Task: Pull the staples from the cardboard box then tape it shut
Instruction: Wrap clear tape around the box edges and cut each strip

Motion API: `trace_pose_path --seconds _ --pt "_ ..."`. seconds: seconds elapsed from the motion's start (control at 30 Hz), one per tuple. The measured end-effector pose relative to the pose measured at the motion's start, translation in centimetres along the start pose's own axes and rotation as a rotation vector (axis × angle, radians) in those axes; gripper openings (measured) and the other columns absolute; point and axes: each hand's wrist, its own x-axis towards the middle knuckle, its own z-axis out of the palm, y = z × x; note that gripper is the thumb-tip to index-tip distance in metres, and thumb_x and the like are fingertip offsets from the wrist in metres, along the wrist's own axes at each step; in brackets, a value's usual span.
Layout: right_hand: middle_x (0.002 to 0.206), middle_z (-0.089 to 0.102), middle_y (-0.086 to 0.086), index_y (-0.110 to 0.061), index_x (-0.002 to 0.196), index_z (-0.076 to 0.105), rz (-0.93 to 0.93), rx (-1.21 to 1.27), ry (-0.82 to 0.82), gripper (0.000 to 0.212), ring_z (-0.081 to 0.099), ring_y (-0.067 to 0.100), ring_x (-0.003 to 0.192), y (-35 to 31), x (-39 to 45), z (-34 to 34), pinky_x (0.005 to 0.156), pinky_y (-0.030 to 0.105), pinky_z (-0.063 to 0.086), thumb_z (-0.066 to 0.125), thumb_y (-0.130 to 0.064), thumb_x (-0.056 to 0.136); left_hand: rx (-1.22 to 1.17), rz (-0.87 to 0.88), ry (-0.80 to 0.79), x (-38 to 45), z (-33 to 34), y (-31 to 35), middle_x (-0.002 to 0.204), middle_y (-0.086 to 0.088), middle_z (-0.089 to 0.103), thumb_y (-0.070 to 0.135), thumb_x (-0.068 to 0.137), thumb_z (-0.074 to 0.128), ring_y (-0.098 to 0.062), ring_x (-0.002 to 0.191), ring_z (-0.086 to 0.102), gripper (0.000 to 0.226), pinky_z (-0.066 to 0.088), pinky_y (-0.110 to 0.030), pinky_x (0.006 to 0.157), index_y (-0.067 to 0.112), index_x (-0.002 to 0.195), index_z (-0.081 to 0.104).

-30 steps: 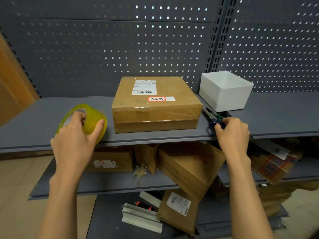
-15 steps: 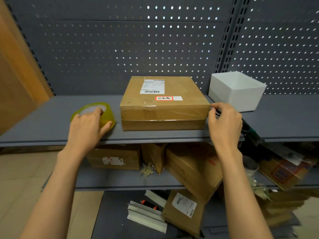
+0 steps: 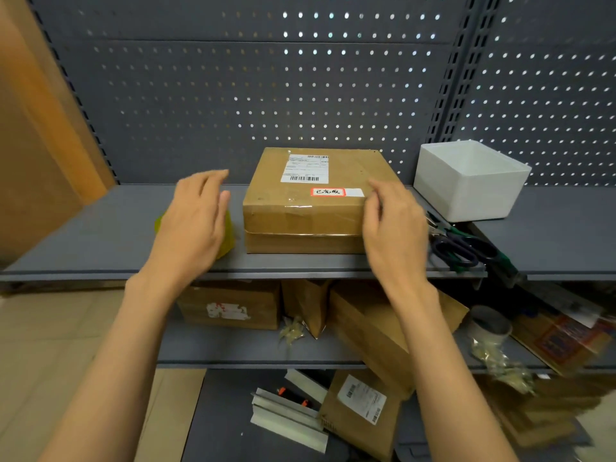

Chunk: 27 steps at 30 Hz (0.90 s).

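Observation:
A flat cardboard box (image 3: 310, 201) with a shipping label and clear tape over its front edge lies on the grey upper shelf (image 3: 100, 235). My left hand (image 3: 191, 225) hovers just left of the box with fingers straight, holding nothing. It hides most of the yellow tape roll (image 3: 228, 241) lying on the shelf beneath it. At the box's front right corner is my right hand (image 3: 391, 228), fingers loosely bent, its fingertips at the top edge. Dark-handled scissors and green-handled pliers (image 3: 460, 245) lie on the shelf to the right of that hand.
A white open bin (image 3: 473, 181) stands at the back right of the shelf. Perforated grey panels form the back wall. The lower shelves hold several cardboard boxes (image 3: 376, 325), a grey roll core (image 3: 488, 325) and white strips (image 3: 286, 418).
My left hand set the tape roll down on the shelf and let go of it. My right hand left the scissors and moved left to the box's right corner.

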Motion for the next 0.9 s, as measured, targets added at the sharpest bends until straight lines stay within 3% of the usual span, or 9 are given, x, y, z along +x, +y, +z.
trace_pose_path --seconds 0.1,0.2,0.33,0.4,0.5,0.7,0.83,0.9 --pt "0.129 0.058 0.008 -0.006 0.129 0.054 -0.133 0.017 -0.166 0.037 0.053 0.023 0.117 -2.5 0.2 1.7 0.097 0.032 0.036 0.036 -0.017 0.097 -0.067 0.149 -0.033 1.2 0.5 2.8 0.141 -0.016 0.043 0.026 0.101 0.028 -0.027 0.132 0.035 0.048 0.016 -0.019 0.109 -0.002 0.137 0.041" --pt "0.137 0.052 0.010 -0.003 0.133 0.049 -0.244 -0.023 -0.254 0.048 0.044 0.022 0.129 -4.1 0.6 3.2 0.106 0.032 0.029 0.027 -0.026 0.097 -0.061 0.272 -0.091 1.8 2.3 4.7 0.143 -0.022 0.040 0.027 0.093 0.022 -0.032 0.133 0.036 0.057 0.014 -0.021 0.110 -0.007 0.136 0.039" --pt "0.141 0.047 0.011 -0.003 0.137 0.044 -0.303 -0.089 -0.365 0.050 0.036 0.020 0.134 -3.6 1.0 4.7 0.110 0.030 0.019 0.018 -0.025 0.101 -0.071 0.189 -0.206 2.2 3.7 4.8 0.151 -0.015 0.029 0.021 0.090 0.024 -0.024 0.141 0.026 0.057 0.008 -0.020 0.112 0.000 0.143 0.030" --pt "0.133 0.054 0.014 0.000 0.130 0.051 -0.342 -0.094 -0.344 0.059 0.044 0.024 0.128 -3.2 0.6 5.2 0.110 0.034 0.025 0.011 -0.028 0.096 -0.089 0.186 -0.237 2.1 4.0 4.6 0.147 -0.014 0.038 0.016 0.092 0.029 -0.024 0.136 0.035 0.051 0.016 -0.022 0.111 0.003 0.141 0.034" --pt "0.122 0.062 0.011 -0.002 0.120 0.059 -0.326 -0.113 -0.241 0.055 0.053 0.023 0.119 -2.7 -0.1 5.9 0.107 0.030 0.025 0.019 -0.029 0.095 -0.096 0.210 -0.222 1.7 4.5 4.3 0.136 -0.010 0.051 0.022 0.093 0.030 -0.022 0.123 0.048 0.048 0.030 -0.027 0.105 0.007 0.137 0.042" --pt "0.108 0.068 0.015 0.003 0.107 0.065 -0.281 -0.135 -0.130 0.043 0.062 0.029 0.104 -2.0 -0.1 5.8 0.098 0.031 0.029 0.033 -0.022 0.093 -0.001 0.193 -0.223 2.0 4.3 3.6 0.138 -0.007 0.051 0.040 0.093 0.013 -0.020 0.127 0.046 0.062 0.031 -0.032 0.107 0.010 0.137 0.045" --pt "0.126 0.060 0.013 0.001 0.121 0.059 -0.227 -0.105 -0.241 0.043 0.051 0.025 0.122 -1.1 0.5 3.8 0.104 0.027 0.023 0.029 -0.021 0.099 -0.048 0.146 -0.199 2.3 4.3 3.9 0.136 -0.004 0.053 0.034 0.095 0.022 -0.019 0.127 0.046 0.054 0.029 -0.029 0.107 0.010 0.133 0.052" --pt "0.124 0.061 0.012 0.000 0.117 0.060 -0.238 -0.045 -0.289 0.038 0.051 0.025 0.119 -1.0 1.1 2.9 0.099 0.030 0.029 0.031 -0.018 0.102 -0.121 0.103 -0.198 2.7 3.7 4.0 0.129 -0.004 0.060 0.033 0.096 0.026 -0.023 0.118 0.054 0.049 0.037 -0.033 0.098 0.013 0.126 0.058"
